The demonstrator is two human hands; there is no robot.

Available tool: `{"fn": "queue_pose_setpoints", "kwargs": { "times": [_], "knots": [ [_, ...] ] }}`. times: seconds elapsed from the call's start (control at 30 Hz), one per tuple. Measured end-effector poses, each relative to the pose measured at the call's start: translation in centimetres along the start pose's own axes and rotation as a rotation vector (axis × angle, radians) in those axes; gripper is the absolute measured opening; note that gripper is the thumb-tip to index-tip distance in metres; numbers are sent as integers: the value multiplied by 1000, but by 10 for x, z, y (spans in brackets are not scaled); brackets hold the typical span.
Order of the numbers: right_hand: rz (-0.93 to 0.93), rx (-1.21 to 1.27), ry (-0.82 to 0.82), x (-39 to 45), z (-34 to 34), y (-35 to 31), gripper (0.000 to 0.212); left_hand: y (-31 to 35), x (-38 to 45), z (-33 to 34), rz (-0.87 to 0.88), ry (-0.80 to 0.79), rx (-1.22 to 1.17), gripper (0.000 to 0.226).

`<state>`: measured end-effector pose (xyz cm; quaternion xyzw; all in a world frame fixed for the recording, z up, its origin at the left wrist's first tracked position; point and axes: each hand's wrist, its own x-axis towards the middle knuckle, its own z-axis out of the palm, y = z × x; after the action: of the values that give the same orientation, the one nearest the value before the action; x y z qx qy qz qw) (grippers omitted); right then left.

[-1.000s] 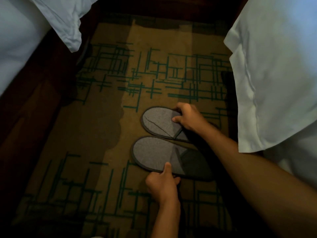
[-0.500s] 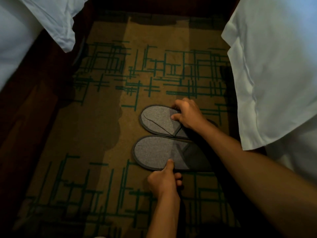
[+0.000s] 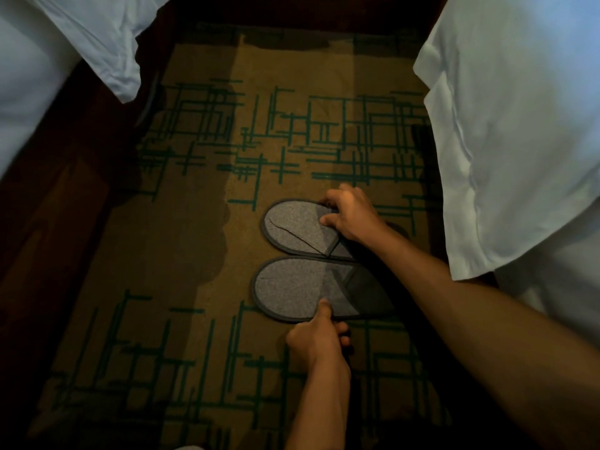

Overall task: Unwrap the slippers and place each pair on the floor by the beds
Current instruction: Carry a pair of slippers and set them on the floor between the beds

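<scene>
Two grey slippers lie side by side on the patterned carpet between two beds, toes pointing left. My right hand grips the opening edge of the far slipper, thumb on top and fingers around its rim. My left hand pinches the near edge of the near slipper, thumb pressed on its upper. The two slippers touch at their inner edges. No wrapping is in view.
A white-sheeted bed hangs over the carpet on the right. Another bed with white linen and a dark wooden frame lines the left. Brown carpet with green lines runs between them to a dark wall.
The slippers have shifted slightly closer together and now touch; both hands kept their hold on them with only small movement.
</scene>
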<state>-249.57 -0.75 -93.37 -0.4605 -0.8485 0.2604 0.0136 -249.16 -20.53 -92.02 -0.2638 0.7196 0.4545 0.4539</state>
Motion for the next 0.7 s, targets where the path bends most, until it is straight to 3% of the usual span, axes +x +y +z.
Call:
{"fn": "queue_pose_setpoints", "kwargs": {
  "times": [0.23,0.57,0.7],
  "knots": [
    [-13,-33,-13,-1,-1,-4,42,0,-3,3,-26,-19,-43,32],
    [0,-142,-41,-7,-8,-12,45,11,-2,-4,-83,-82,78,31],
    [79,4,95,-38,-26,-20,34,24,-15,-10,-103,-152,197,20]
  ]
}}
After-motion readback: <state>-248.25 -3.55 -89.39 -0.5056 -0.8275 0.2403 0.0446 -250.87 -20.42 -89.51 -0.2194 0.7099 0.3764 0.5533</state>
